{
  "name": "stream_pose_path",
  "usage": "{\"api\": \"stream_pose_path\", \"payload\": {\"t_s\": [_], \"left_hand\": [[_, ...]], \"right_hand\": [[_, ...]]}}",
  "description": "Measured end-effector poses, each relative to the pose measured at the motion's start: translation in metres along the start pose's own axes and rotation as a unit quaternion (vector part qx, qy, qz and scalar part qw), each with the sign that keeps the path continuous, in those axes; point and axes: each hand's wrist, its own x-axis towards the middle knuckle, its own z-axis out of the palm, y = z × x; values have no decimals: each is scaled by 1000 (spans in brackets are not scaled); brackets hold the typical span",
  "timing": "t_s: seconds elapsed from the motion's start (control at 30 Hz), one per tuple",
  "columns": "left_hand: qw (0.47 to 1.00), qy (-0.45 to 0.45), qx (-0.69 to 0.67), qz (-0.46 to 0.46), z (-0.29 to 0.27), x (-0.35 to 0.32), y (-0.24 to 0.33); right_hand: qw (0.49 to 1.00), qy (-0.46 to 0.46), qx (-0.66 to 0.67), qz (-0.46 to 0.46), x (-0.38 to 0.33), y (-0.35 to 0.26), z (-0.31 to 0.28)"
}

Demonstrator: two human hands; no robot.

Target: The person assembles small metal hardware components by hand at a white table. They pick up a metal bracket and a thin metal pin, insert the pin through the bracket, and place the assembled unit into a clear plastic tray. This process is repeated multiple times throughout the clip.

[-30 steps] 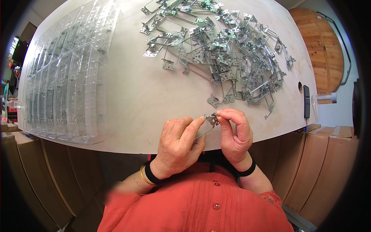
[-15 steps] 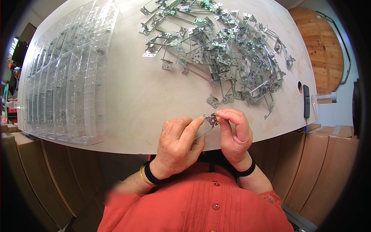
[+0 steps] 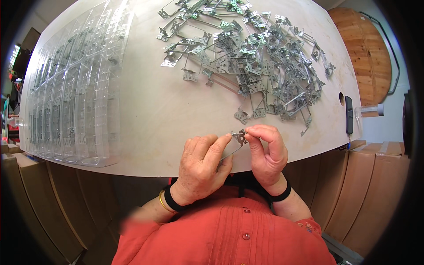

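Observation:
Close to the table's near edge, both my hands hold one small metal bracket (image 3: pixel 240 137) with punched holes and a thin rod running from it. My left hand (image 3: pixel 201 165) is closed, its thumb and forefinger on the bracket's left side, the rod passing beneath its fingers. My right hand (image 3: pixel 268 152) pinches the bracket's right corner between thumb and fingertips. Just beyond lies a tangled heap of similar brackets with rods (image 3: pixel 260 66); one loose bracket end (image 3: pixel 242 116) sticks out nearest my hands.
Clear plastic trays (image 3: pixel 73 88) with long compartments are stacked at the left of the white table (image 3: pixel 145 110), metal parts showing through. At the right edge lie a dark phone-like object (image 3: pixel 349 115) and a clear container (image 3: pixel 371 110). Cardboard boxes (image 3: pixel 362 185) stand below the table.
My hands keep the same grip on the bracket, which is turned very slightly. The whole view has shifted a little; the heap and trays look unchanged.

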Motion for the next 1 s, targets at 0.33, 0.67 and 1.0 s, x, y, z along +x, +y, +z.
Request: {"api": "stream_pose_path", "payload": {"t_s": [0.33, 0.67, 1.0], "left_hand": [[1000, -2, 3, -19, 0, -1, 2], [1000, -3, 4, -10, -1, 0, 2], [1000, 0, 6, -21, -1, 0, 2]], "right_hand": [[1000, -4, 2, -7, -1, 3, -1], [1000, -4, 8, -18, 0, 2, -2], [982, 13, 160, 100, -9, 4, 0]]}}
